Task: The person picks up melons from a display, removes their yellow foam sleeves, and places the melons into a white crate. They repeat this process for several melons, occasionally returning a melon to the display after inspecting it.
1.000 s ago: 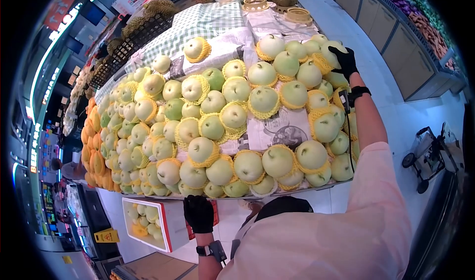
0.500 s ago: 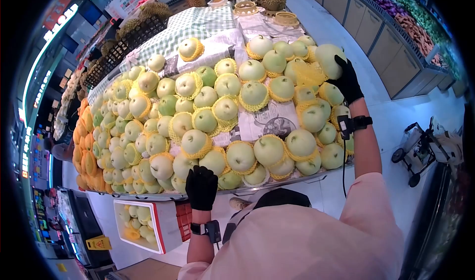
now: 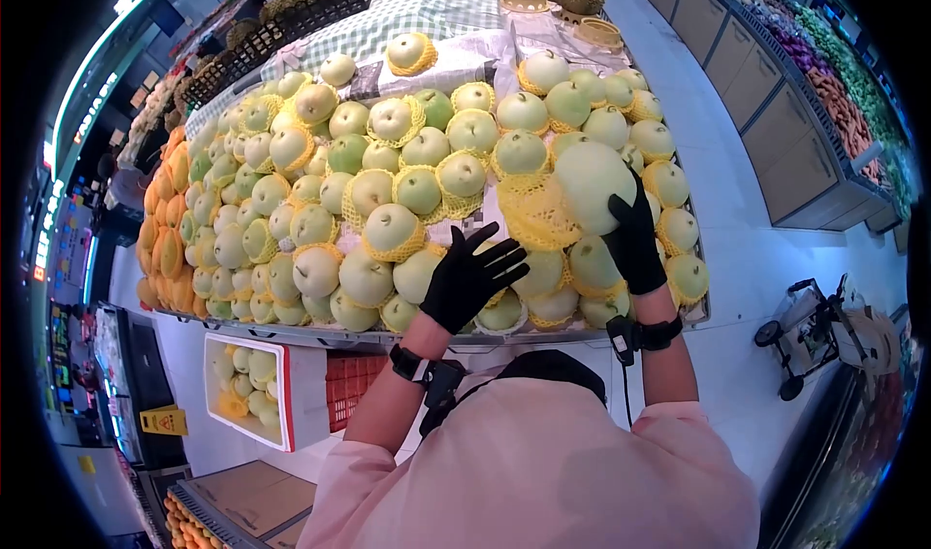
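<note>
I log the left hand [image 3: 473, 275] as open and empty, fingers spread over the front-row melons [image 3: 366, 279], just short of a yellow foam net [image 3: 533, 217]. The right hand [image 3: 635, 241] grips a large pale-green melon [image 3: 588, 188] by its right side above the pile, presumably leaving its net-draped left side accessible; forearm points forward. Beyond, I note netted melons [image 3: 391, 118], probably wrapped against bruising.

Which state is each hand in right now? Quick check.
Left hand: open, black-gloved fingers spread, holding nothing.
Right hand: closed against the side of a large pale green melon, holding it.
</note>
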